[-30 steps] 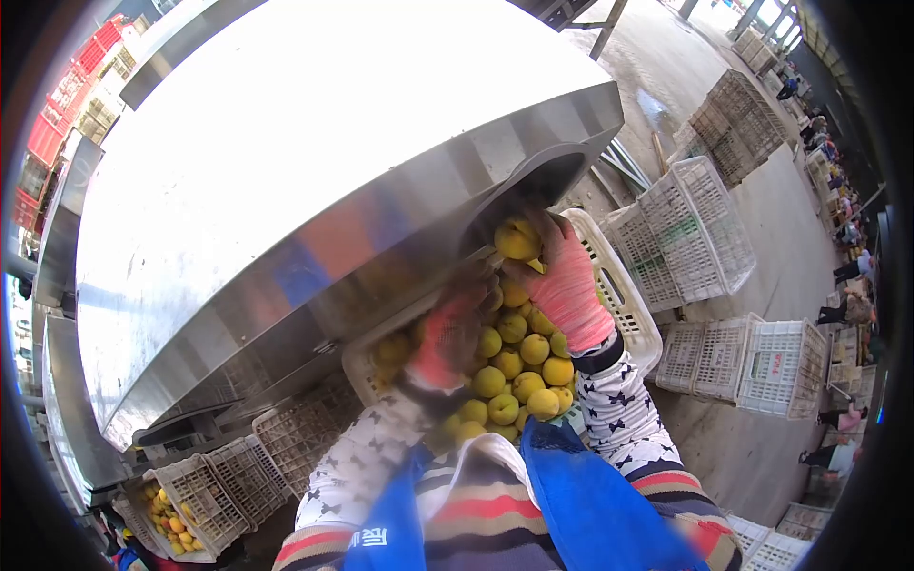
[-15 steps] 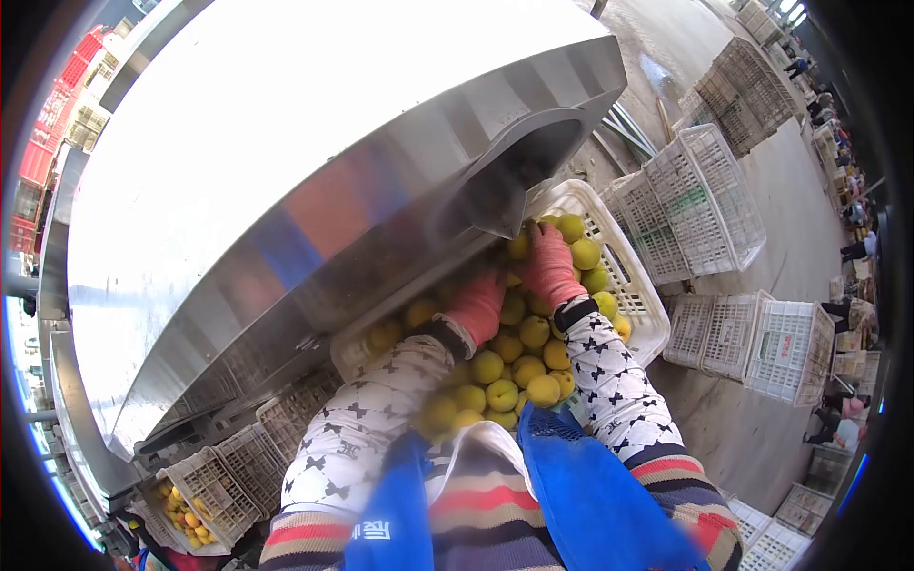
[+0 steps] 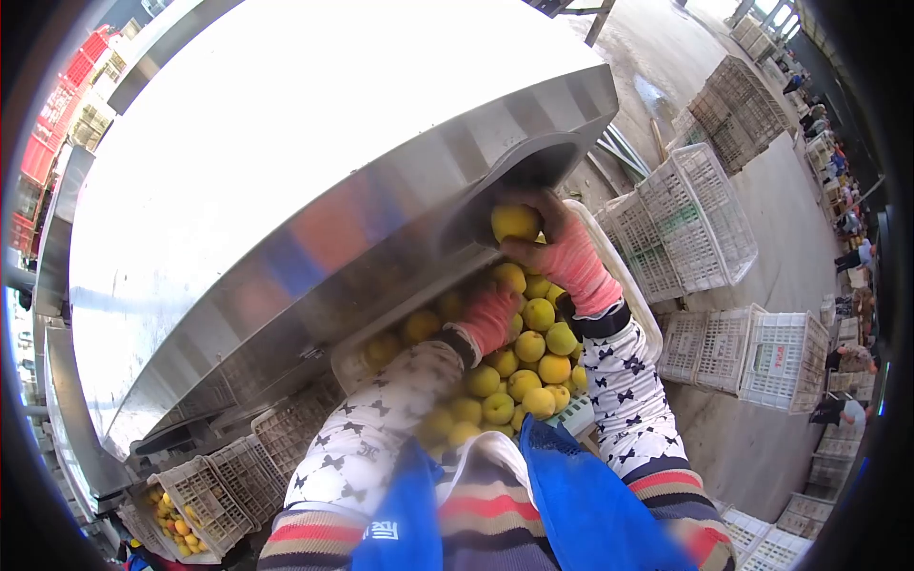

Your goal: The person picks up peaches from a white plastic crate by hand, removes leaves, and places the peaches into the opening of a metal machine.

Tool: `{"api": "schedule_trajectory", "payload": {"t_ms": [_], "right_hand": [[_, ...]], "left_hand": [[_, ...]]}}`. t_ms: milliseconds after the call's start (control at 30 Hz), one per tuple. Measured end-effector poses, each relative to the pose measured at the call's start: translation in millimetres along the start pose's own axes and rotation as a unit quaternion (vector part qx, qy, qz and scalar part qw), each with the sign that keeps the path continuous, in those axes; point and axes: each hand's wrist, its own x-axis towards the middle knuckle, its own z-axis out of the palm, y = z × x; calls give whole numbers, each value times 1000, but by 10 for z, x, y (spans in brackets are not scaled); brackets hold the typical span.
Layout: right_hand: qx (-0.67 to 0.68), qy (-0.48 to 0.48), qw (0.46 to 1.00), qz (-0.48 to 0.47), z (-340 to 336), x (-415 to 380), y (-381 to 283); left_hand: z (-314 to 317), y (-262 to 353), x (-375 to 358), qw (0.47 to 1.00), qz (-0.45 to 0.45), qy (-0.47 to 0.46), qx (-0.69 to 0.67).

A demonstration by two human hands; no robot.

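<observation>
My right hand (image 3: pixel 571 262), in a pink glove with bare fingertips, holds a yellow peach (image 3: pixel 515 223) up at the dark opening (image 3: pixel 473 211) in the metal table's side. Lower down, my left hand (image 3: pixel 487 316), gloved the same way, rests among the peaches (image 3: pixel 530 346). Its fingers curl against another peach (image 3: pixel 510 277), partly hidden by blur and shadow. Yellow-green peaches fill a white plastic crate (image 3: pixel 651 328) under the table's edge, in front of my body.
The large metal table (image 3: pixel 314 228) overhangs the crate. White slatted crates (image 3: pixel 700 214) and more crates (image 3: pixel 785 357) stand on the concrete floor at right. At lower left, a tilted crate holds orange-yellow fruit (image 3: pixel 176 521). Several people are far off at the right edge.
My right hand has risen out of the crate to the dark opening with a peach. My left hand has shifted slightly down among the peaches. The view has tilted a little.
</observation>
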Motion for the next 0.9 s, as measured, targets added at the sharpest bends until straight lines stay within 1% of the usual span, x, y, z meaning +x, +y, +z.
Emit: {"api": "schedule_trajectory", "payload": {"t_ms": [33,100,133,167,233,267,333,367,433,500,533,567,600,633,667,700,733,800,833,867,900], "right_hand": [[-215,-19,972,-90,74,108,-15],[-299,-27,952,-54,208,205,7],[-340,-35,939,-35,258,253,-118],[-353,-50,934,-14,183,199,-306],[-339,-37,938,55,229,184,-346],[-332,-28,938,94,248,148,-356],[-310,10,943,122,276,66,-420],[-296,30,945,136,293,55,-434],[-335,98,936,45,383,88,-354],[-375,112,920,-10,519,205,-144],[-397,91,913,-19,562,406,2],[-401,54,914,25,568,551,79],[-404,108,908,5,449,517,-50],[-219,124,968,-24,295,401,-102],[-95,150,984,-6,127,241,-74],[31,181,983,5,-39,78,-48],[89,219,969,64,-155,-153,-19],[-31,197,967,162,-289,-555,394],[-160,95,962,202,-311,-744,585],[-282,-7,929,238,-262,-903,735],[-345,-67,908,226,-168,-1002,834]], "left_hand": [[-17,-20,-11,1000,14,15,-12],[55,-53,14,999,14,37,23],[202,-90,98,999,10,48,25],[352,-125,181,998,6,59,26],[331,-116,292,999,-5,35,26],[326,-87,359,1000,-8,-4,30],[197,-13,444,996,-11,-73,42],[168,5,447,995,-12,-91,48],[135,49,460,991,-11,-123,55],[113,42,459,988,-3,-140,60],[94,48,459,986,4,-152,65],[71,48,439,984,12,-163,68],[45,43,436,982,15,-174,71],[21,38,424,980,19,-183,74],[10,32,417,979,22,-190,76],[-7,21,403,978,21,-194,73],[-25,4,387,978,23,-196,69],[-75,-21,329,980,27,-195,26],[-105,-32,299,980,31,-195,8],[-150,-62,251,979,42,-199,2],[-199,-88,202,978,54,-203,-3]]}}
